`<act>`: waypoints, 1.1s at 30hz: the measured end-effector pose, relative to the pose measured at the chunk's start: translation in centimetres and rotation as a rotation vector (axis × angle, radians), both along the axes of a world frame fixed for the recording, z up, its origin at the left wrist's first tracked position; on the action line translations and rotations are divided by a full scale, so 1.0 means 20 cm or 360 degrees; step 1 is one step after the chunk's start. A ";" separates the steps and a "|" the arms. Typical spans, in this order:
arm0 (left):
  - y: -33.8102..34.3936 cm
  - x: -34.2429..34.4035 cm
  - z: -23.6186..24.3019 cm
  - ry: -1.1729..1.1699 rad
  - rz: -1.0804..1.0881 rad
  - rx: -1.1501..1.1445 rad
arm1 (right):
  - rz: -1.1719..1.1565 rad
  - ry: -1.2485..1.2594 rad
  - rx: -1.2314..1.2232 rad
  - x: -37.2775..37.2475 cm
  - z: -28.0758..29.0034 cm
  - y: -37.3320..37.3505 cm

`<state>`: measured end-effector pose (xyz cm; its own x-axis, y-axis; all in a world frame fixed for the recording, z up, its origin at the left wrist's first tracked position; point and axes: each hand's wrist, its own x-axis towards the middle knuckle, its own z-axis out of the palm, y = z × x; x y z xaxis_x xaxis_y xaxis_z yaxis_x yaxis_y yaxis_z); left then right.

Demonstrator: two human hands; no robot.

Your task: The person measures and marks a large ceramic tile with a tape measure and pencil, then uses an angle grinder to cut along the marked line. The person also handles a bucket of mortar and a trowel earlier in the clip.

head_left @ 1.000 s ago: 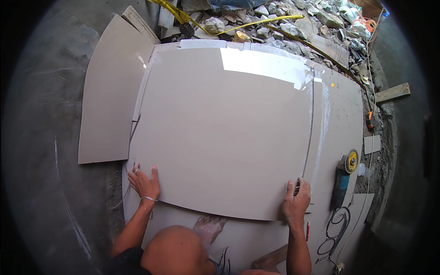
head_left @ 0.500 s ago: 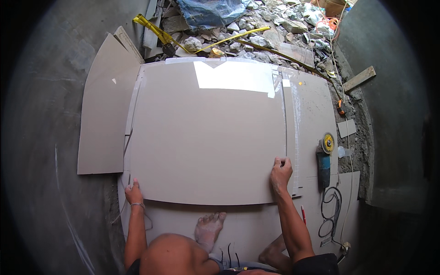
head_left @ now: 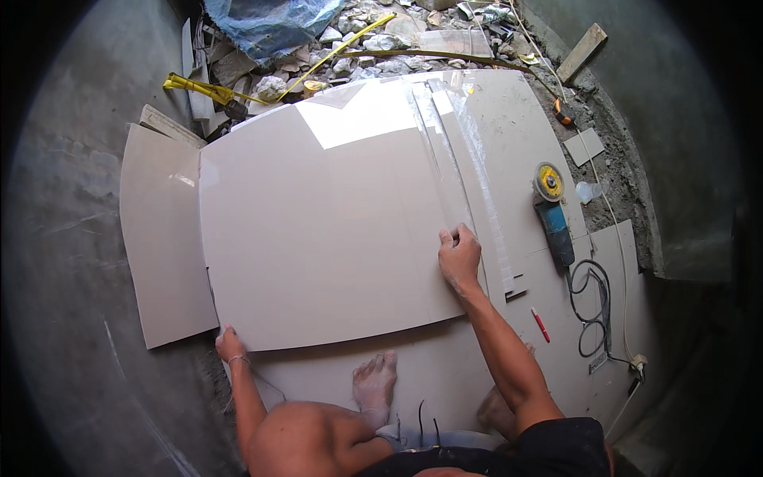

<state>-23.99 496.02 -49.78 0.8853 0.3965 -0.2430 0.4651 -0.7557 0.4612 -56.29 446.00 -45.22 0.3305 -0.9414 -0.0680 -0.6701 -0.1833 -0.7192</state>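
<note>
A large, glossy beige tile (head_left: 326,238) lies in front of me, with a bright white reflection across its far part. My left hand (head_left: 230,343) is closed on its near left corner, thumb on top. Farther up, my right hand (head_left: 460,258) grips the right edge with curled fingers. Beneath and beyond that edge runs a lower beige sheet (head_left: 513,119), carrying a strip of clear tape (head_left: 482,171). Another tile piece (head_left: 165,238) stands at the left, close to the big tile's left edge. The undersides of both grips are hidden.
An angle grinder (head_left: 556,226) with a yellow disc lies at the right, its black cord (head_left: 592,306) coiled nearby. A red pen (head_left: 540,324) lies closer to me. Rubble (head_left: 385,40), a yellow strap (head_left: 338,52) and a blue sheet (head_left: 274,28) fill the back. Grey walls flank both sides.
My view has turned and shifted. The big tile has moved left against the left tile piece, closing the gap between them. Both hands keep their hold on it.
</note>
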 end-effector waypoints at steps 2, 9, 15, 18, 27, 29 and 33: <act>-0.01 0.08 0.00 -0.0298 -0.0185 0.0437 | 0.0090 0.0172 0.0203 -0.01 0.05 -0.09; -0.23 0.56 0.01 -0.0149 -0.0564 -0.0141 | 0.0087 0.0068 0.0116 0.60 0.09 -0.71; -0.31 0.54 0.03 -0.0126 -0.0505 0.0012 | 0.0061 0.0202 0.0197 0.86 0.07 -0.76; -0.36 0.48 0.07 -0.0121 -0.0368 -0.0146 | 0.0142 0.0314 0.0217 0.88 0.08 -0.77; -0.37 0.54 0.04 -0.0151 -0.0109 -0.0359 | 0.0221 0.0607 0.0416 0.95 0.09 -0.96; -0.37 0.56 0.02 -0.0145 -0.0090 -0.0380 | 0.0286 0.0470 0.0296 0.98 0.10 -1.02; -0.38 0.54 0.07 -0.0047 -0.0002 -0.0494 | 0.0034 0.0336 0.0381 1.14 0.06 -1.08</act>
<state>-13.23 488.48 -48.33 0.8943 0.3059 -0.3264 0.4469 -0.5771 0.6835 -33.43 424.42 -44.12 0.3048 -0.8834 -0.3561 -0.8069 -0.0409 -0.5893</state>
